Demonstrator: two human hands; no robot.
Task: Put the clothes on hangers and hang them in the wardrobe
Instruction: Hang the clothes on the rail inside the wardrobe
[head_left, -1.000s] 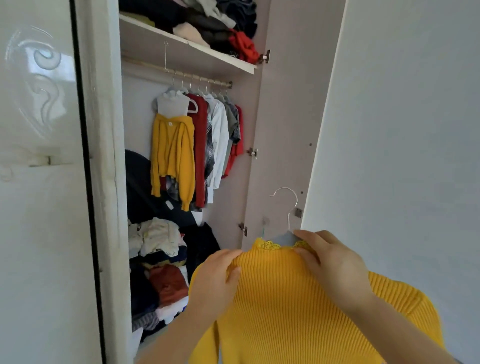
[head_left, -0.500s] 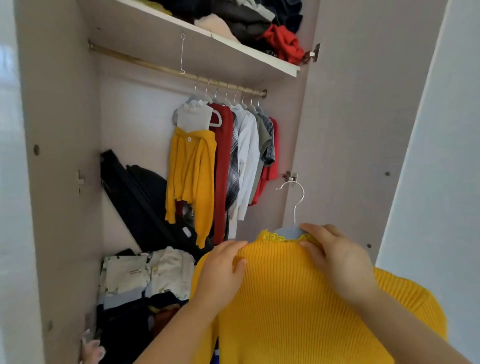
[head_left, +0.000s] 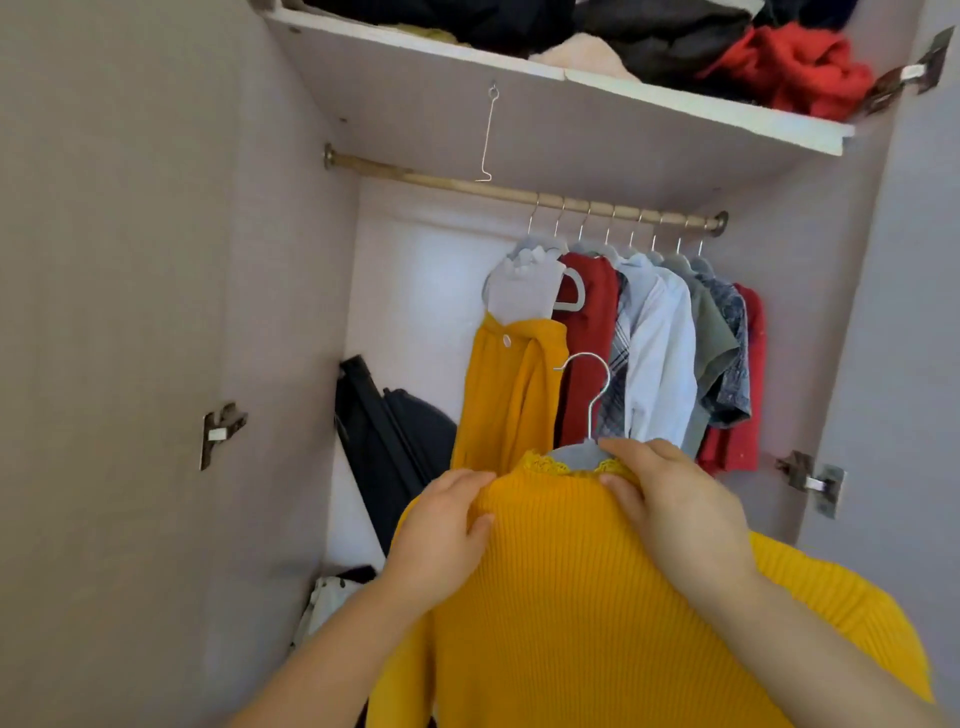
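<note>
- The yellow ribbed sweater (head_left: 597, 597), already on a grey hanger (head_left: 579, 452), is held up in front of the open wardrobe (head_left: 156, 312), below the rail (head_left: 441, 182).
- It is gripped at the shoulders: left hand (head_left: 441, 540) and right hand (head_left: 680, 514) are both closed on the knit.
- The hook could snag the hung clothes (head_left: 649, 353) crowding the rail's right end; its left stretch is bare.
- A loaded shelf (head_left: 571, 83) sits just above, limiting headroom.

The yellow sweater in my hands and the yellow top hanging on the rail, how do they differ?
The yellow sweater is ribbed with a lace-trimmed neck; the yellow top looks smooth, with a white button. The sweater's hanger hook is off the rail, both hands gripping its shoulders; the top already hangs there. Both are mustard yellow.
</note>
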